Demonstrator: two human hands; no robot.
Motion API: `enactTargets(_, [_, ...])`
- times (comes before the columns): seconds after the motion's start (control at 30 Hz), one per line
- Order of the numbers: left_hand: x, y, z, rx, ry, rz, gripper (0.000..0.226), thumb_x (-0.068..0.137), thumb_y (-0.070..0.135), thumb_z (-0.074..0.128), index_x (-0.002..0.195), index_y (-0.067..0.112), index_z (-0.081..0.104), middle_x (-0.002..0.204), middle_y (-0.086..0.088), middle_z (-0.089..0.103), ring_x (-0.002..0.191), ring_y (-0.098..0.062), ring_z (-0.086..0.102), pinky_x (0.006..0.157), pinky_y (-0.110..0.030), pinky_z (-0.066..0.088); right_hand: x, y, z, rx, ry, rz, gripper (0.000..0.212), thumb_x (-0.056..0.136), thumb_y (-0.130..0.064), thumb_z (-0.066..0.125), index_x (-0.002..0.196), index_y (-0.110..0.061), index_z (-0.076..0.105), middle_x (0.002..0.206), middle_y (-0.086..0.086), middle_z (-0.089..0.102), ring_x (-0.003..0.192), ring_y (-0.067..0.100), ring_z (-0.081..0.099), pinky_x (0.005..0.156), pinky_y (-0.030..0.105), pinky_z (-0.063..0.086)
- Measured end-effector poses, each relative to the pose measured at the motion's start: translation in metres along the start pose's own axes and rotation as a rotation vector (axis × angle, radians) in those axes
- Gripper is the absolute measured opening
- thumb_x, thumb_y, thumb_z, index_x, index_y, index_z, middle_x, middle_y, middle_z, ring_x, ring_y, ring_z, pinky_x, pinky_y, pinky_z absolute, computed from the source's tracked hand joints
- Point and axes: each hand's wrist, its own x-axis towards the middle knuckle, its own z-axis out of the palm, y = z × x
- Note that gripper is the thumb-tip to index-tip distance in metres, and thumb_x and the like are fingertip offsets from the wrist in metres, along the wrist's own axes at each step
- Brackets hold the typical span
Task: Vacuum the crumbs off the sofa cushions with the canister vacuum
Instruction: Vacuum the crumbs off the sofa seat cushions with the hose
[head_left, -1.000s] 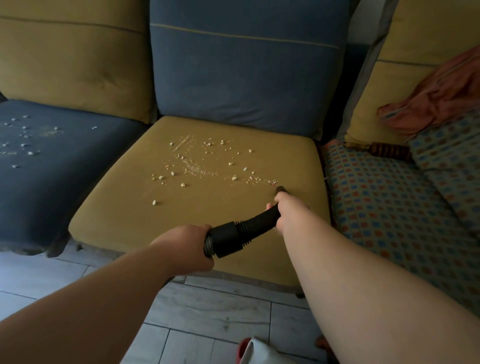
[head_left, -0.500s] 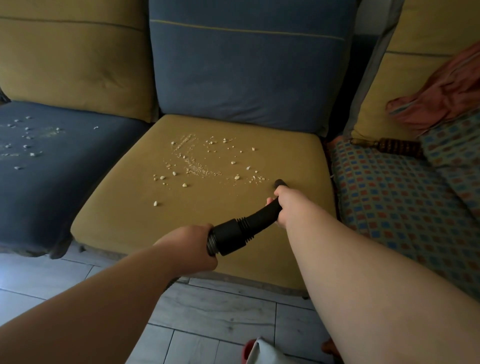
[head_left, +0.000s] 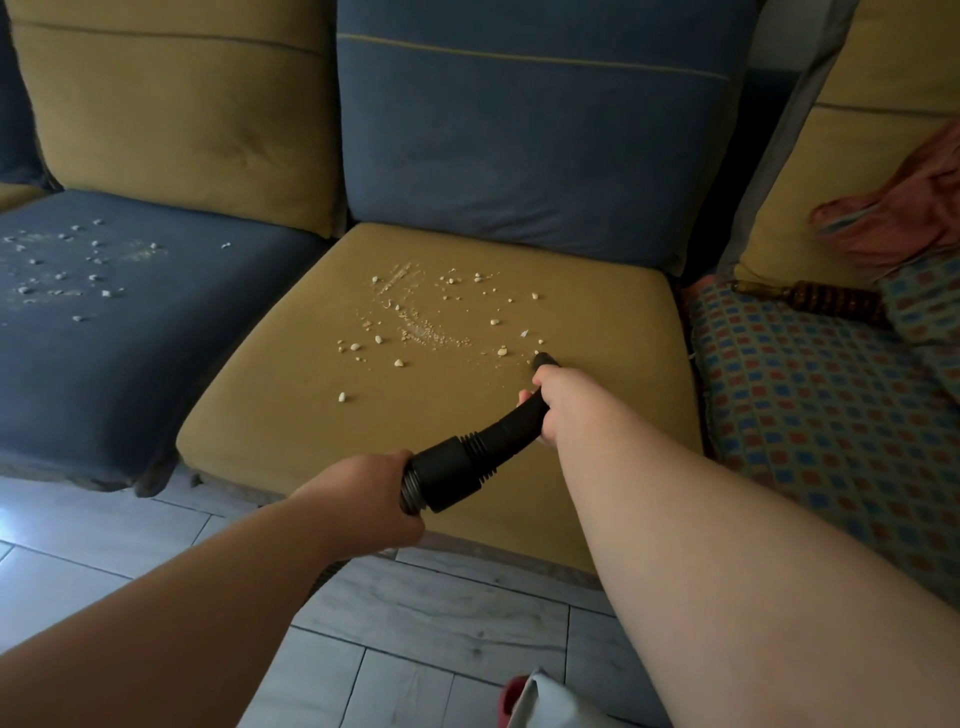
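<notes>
A sofa fills the upper view, its seats alternating in colour: a mustard seat cushion (head_left: 291, 415) in the middle under a blue back cushion (head_left: 519, 140), and a blue seat cushion (head_left: 130, 353) to its left under a mustard back cushion (head_left: 171, 114). To the right lies a checked cushion (head_left: 810, 405) with a pinkish cloth (head_left: 904, 208) bunched above it. Pale floor tiles (head_left: 441, 623) run below the sofa's front edge.

Both forearms reach in from the bottom. The black vacuum hose (head_left: 478, 452) slants up and to the right over the mustard seat. The left hand (head_left: 363, 499) is wrapped around the ribbed hose just behind the wide black cuff. The right hand (head_left: 561, 405) is clamped around the narrower curved tube further forward, fingers curled under it. The nozzle tip (head_left: 543, 358) pokes out beyond the right hand and sits at the right edge of the crumbs (head_left: 415, 327) on the mustard seat; whether it touches the fabric is hard to say from this angle. A second scatter of crumbs (head_left: 67, 270) lies on the blue seat, well apart from the nozzle.
</notes>
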Motion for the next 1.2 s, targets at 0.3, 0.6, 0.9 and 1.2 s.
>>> enactTargets(0.3, [-0.017,-0.011,-0.001,-0.033,-0.009,-0.039,0.030,0.075,0.023,0.064,0.102,0.030,0.052,0.081,0.004,0.065,0.059,-0.010,0.064,0.055,-0.025,0.056,-0.020,0.025,0.007,0.003,-0.069,-0.101,0.051,0.085,-0.013,0.064,0.131,-0.014,0.042,0.109,0.006,0.060,0.071,0.022,0.065,0.069,0.037,0.059])
enactTargets(0.6, [-0.010,0.017,0.002,-0.141,-0.041,0.003,0.024,0.073,0.020,0.064,0.087,0.031,0.047,0.081,0.002,0.064,0.045,-0.006,0.063,0.043,-0.017,0.048,-0.055,0.057,-0.001,0.230,-0.040,-0.207,0.063,0.085,-0.008,0.058,0.130,-0.040,0.028,0.103,0.008,0.064,0.043,0.016,0.062,0.048,0.031,0.055])
enactTargets(0.9, [-0.022,0.000,0.010,-0.393,-0.056,0.029,0.029,0.076,0.039,0.072,0.096,0.027,0.056,0.081,-0.001,0.072,0.064,-0.009,0.072,0.066,-0.032,0.062,-0.063,0.046,0.004,0.065,-0.044,-0.190,0.046,0.092,-0.010,0.053,0.126,-0.030,0.030,0.088,0.009,0.061,0.043,0.016,0.058,0.049,0.031,0.055])
enactTargets(1.2, [-0.035,-0.015,0.010,-0.349,-0.076,0.057,0.032,0.077,0.040,0.074,0.097,0.026,0.053,0.086,0.001,0.067,0.066,-0.010,0.072,0.072,-0.029,0.061,-0.073,0.046,0.008,0.008,-0.022,-0.193,0.055,0.091,-0.006,0.046,0.137,-0.027,0.024,0.085,0.009,0.058,0.051,0.018,0.055,0.068,0.034,0.056])
